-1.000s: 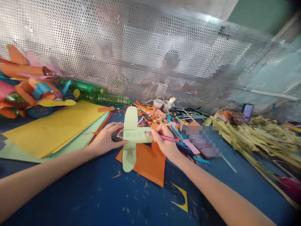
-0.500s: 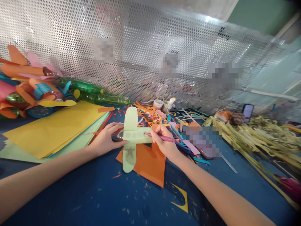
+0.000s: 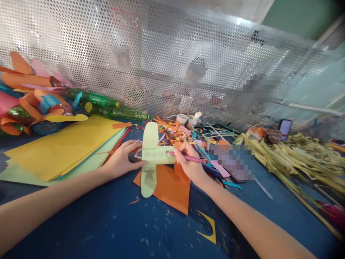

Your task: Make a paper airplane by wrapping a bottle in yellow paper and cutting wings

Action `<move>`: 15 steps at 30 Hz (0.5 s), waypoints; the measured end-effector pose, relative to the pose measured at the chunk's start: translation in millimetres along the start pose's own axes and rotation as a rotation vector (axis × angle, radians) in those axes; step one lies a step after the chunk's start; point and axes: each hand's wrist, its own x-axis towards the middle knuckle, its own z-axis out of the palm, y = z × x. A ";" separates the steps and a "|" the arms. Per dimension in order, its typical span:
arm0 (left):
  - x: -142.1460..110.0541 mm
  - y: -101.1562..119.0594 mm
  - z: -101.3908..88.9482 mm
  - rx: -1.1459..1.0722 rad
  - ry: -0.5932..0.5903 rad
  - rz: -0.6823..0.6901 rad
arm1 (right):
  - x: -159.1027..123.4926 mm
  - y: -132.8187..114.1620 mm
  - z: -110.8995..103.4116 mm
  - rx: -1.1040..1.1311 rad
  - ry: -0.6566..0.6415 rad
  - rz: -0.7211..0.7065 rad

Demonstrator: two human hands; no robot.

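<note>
A toy plane (image 3: 150,181) of pale green paper, wrapped around a plastic bottle, lies across the middle of the table. Its lower wing carries a drawn star, and a row of faint round marks runs along the body. My left hand (image 3: 126,158) is closed around the dark, clear bottle end (image 3: 136,156) at the plane's left. Between the fingers of my right hand (image 3: 185,158) is a pink pen (image 3: 191,158), its tip on the paper body near the right end. Beneath the plane rests an orange paper sheet (image 3: 172,194).
Yellow paper sheets (image 3: 61,147) are stacked at left, with finished bottle planes (image 3: 51,100) and green bottles (image 3: 107,104) behind. Paper scraps (image 3: 175,133) heap beyond the plane. A yellow offcut (image 3: 208,230) lies in front. Dried strips (image 3: 296,154) and a phone (image 3: 285,129) are at right.
The pen tip has shifted very slightly right along the paper body, where the round marks show a little more clearly. My left hand keeps its hold on the bottle end.
</note>
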 end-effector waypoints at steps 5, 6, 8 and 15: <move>-0.1 0.3 -0.2 -0.001 0.006 0.005 | 0.5 -1.0 0.3 0.004 -0.030 0.012; -0.1 0.8 -0.4 0.000 0.008 0.005 | 0.4 -1.8 0.4 0.000 -0.033 0.013; -0.1 1.9 -0.9 0.003 0.013 0.007 | 0.2 -3.8 0.8 -0.004 -0.035 0.012; 0.3 2.6 -1.8 0.005 0.012 0.009 | 0.3 -7.9 1.0 -0.037 -0.035 0.018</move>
